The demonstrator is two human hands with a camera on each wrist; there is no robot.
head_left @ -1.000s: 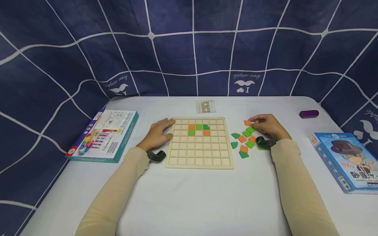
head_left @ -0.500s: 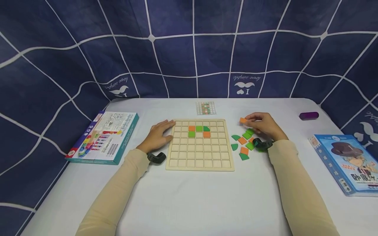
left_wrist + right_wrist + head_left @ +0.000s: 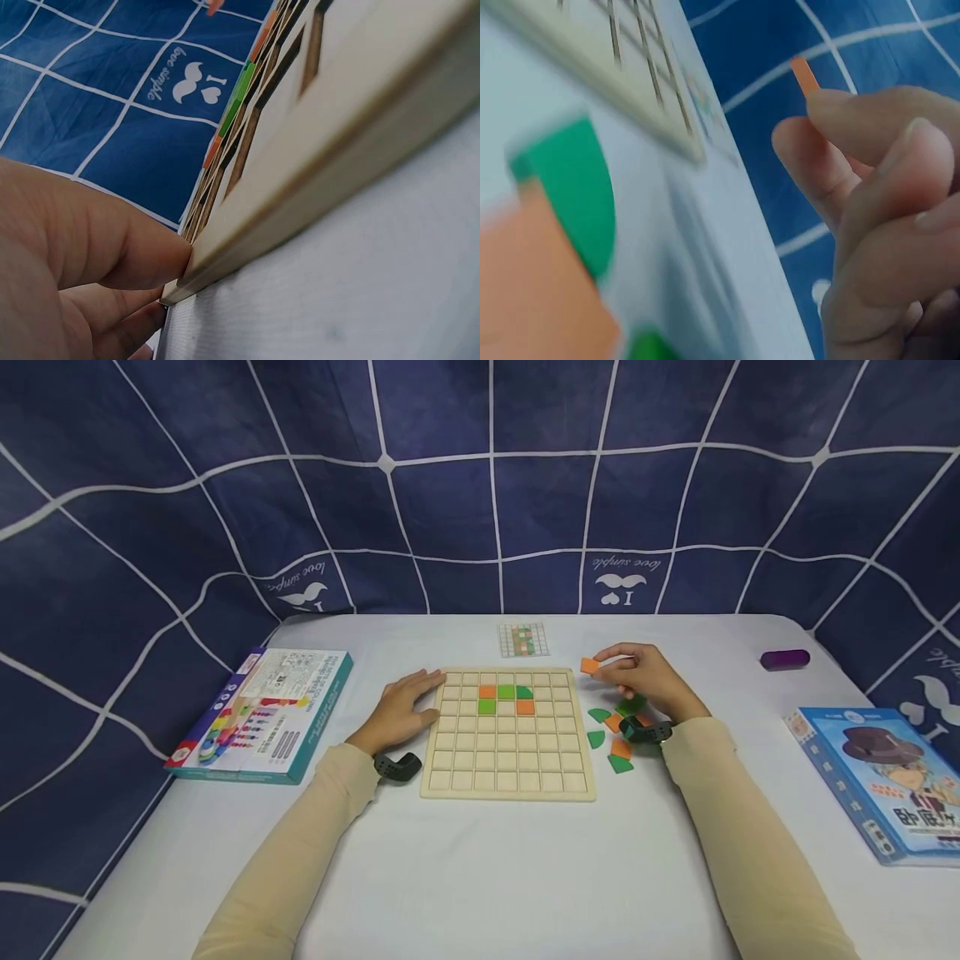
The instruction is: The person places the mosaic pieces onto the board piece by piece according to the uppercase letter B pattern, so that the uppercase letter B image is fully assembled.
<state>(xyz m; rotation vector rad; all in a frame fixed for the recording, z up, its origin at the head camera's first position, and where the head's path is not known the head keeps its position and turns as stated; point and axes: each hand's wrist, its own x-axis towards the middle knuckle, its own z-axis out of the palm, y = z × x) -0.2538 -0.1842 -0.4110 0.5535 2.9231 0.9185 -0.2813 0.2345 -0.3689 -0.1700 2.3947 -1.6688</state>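
Observation:
My right hand (image 3: 642, 678) pinches an orange square tile (image 3: 590, 666) between thumb and finger, raised off the table just beyond the board's upper right corner. In the right wrist view the same tile (image 3: 805, 76) shows edge-on at the fingertips. The wooden grid board (image 3: 507, 760) lies flat, with orange, light green and dark green tiles set in its upper cells. Along the board's left edge rests my left hand (image 3: 397, 714), fingers extended toward the upper corner. The left wrist view has the thumb (image 3: 142, 244) touching the board's rim.
Loose green and orange tiles (image 3: 621, 749) lie right of the board, partly under the right hand. A pattern card (image 3: 523, 640) is behind the board. A toy box (image 3: 262, 714) stands left; a blue box (image 3: 885, 777) and purple object (image 3: 784, 659) are at right.
My right hand has lifted the orange tile from the loose pile and moved left with it toward the board. The left hand stays at the board's edge.

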